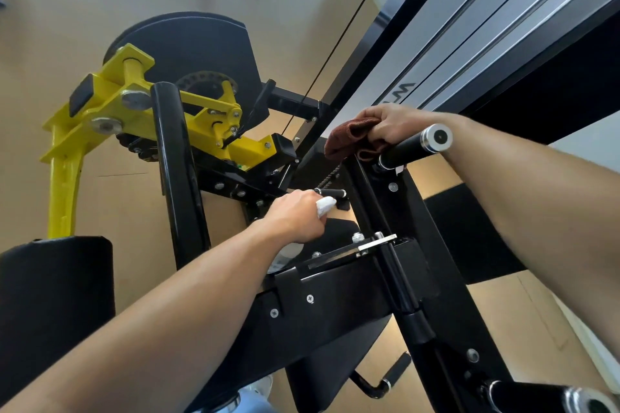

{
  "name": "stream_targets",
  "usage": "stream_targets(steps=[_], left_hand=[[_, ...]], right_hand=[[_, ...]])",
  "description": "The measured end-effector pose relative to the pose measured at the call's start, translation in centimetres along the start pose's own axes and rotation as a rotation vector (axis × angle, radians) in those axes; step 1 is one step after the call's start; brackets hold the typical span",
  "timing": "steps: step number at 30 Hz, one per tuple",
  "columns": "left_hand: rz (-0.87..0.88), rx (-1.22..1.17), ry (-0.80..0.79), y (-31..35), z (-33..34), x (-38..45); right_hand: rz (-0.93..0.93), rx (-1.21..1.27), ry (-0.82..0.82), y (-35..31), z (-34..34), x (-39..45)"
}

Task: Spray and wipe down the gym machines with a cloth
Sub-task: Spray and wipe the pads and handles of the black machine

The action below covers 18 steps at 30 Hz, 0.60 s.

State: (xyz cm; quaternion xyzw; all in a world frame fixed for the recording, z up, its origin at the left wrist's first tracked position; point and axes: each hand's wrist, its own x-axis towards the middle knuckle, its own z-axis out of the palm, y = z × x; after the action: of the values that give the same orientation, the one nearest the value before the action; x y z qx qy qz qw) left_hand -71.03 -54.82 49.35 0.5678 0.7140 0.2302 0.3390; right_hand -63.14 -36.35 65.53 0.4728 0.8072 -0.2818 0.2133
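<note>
Tan floor [110, 198] carries black-and-yellow gym machine [188, 151].

We see a reddish-brown cloth [352, 137], a white spray nozzle [326, 205], a yellow lever arm [87, 117], a black machine frame [335, 295] and a tan floor [110, 198].

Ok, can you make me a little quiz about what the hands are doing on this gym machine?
1. True or false: the right hand presses a brown cloth by the black handle with the silver end cap.
2. What does the left hand grip? A) a white spray bottle B) a dumbbell C) a phone
3. Fill in: the machine's lever arm on the left is painted ____.

Key: 1 true; 2 A; 3 yellow.
</note>
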Motion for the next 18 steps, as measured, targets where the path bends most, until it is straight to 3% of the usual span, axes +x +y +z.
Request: stream_targets(steps=[5,9,15,18], left_hand=[[-0.184,-0.126,0.242,-0.4,-1.0,0.2],[-0.251,-0.203,0.355,-0.5,-2.0,0.1],[-0.284,-0.26,0.423,-1.3,-3.0,-0.6],[-0.281,-0.262,0.434,-1.5,-3.3,-1.0]], right_hand=[[0.062,-0.38,-0.155,-6.2,-2.9,-3.1],[0.007,-0.859,-0.072,-11.3,-0.4,-2.0],[-0.145,-1.427,-0.077,-5.3,10.4,0.7],[-0.155,-1.622,-0.245,-3.9,12.7,-0.3]])
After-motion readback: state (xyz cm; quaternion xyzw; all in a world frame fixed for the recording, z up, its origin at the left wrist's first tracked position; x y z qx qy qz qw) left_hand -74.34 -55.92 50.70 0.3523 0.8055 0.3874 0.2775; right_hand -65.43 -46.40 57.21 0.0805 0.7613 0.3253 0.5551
